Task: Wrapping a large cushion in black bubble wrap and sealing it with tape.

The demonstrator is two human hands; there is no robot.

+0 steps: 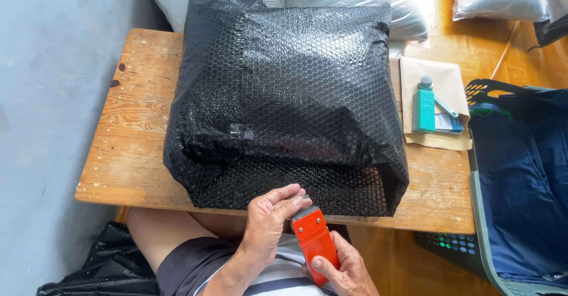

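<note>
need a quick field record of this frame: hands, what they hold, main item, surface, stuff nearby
left hand: fingertips on the metal front end of the dispenser
right hand: grips the orange tape dispenser from below
main item: large parcel in black bubble wrap, lying on the table
surface: worn wooden table
on table, right: brown envelope with a teal tool on it
far right: basket with dark blue cloth
behind: pale filled bags

Count: 1 black bubble-wrap parcel [284, 95], 1 orange tape dispenser [313, 243], 1 wooden table [133, 124], 1 brown envelope [435, 80], 1 teal tool [423, 108] (on the envelope), 2 hands [267, 224] [346, 269], 1 basket [480, 213].
</note>
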